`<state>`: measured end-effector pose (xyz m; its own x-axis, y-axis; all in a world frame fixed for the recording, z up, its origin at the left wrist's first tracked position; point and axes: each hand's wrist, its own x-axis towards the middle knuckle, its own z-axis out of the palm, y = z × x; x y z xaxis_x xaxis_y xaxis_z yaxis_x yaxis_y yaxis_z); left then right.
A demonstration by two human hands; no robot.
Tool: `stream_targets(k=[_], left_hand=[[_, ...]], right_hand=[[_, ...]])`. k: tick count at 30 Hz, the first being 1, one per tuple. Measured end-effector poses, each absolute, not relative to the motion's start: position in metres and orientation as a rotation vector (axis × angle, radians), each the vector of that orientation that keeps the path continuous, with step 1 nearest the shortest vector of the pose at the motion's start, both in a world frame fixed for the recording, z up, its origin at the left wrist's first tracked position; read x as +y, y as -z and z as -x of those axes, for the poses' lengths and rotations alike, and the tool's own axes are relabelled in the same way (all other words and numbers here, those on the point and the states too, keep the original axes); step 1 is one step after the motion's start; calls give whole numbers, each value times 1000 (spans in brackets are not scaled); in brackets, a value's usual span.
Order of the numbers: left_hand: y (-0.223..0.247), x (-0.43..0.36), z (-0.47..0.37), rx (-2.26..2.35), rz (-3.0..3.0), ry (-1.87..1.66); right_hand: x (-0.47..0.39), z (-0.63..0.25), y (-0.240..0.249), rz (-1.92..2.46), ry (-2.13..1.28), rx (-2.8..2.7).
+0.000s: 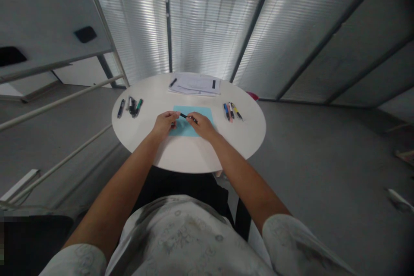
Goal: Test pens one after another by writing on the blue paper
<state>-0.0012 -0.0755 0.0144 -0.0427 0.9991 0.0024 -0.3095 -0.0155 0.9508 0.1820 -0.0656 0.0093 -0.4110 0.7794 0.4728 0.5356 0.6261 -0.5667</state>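
Observation:
Both of my hands hold a dark pen (pixel 183 115) above a light blue sheet (pixel 194 111) on a round white table (pixel 190 157). My left hand (pixel 164 123) is closed, its fingertips pinching the pen's left end. Closed around the other end is my right hand (pixel 201 125), which hides part of the barrel. Whether the pen is in one piece or has a cap apart from it, I cannot tell. Some of the sheet lies hidden beneath my hands.
Several pens and markers (pixel 132 105) lie at the table's left, and several coloured pens (pixel 230 111) at its right. A stack of papers (pixel 196 84) with a dark pen (pixel 173 82) on it rests at the far edge. White rails (pixel 64 100) stand left of the table.

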Motion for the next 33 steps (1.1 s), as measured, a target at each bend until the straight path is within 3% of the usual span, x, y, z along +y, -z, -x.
stream_targets(k=[25, 28, 33], left_hand=[[-9, -72, 4, 988, -962, -1386], [-13, -72, 4, 982, -882, -1418], [-15, -73, 3, 994, -887, -1404]], right_hand=[[-70, -183, -6, 1108, -400, -2109], [-64, -185, -4, 1082, -557, -1875], [-50, -195, -11, 894, -1149, -1301]])
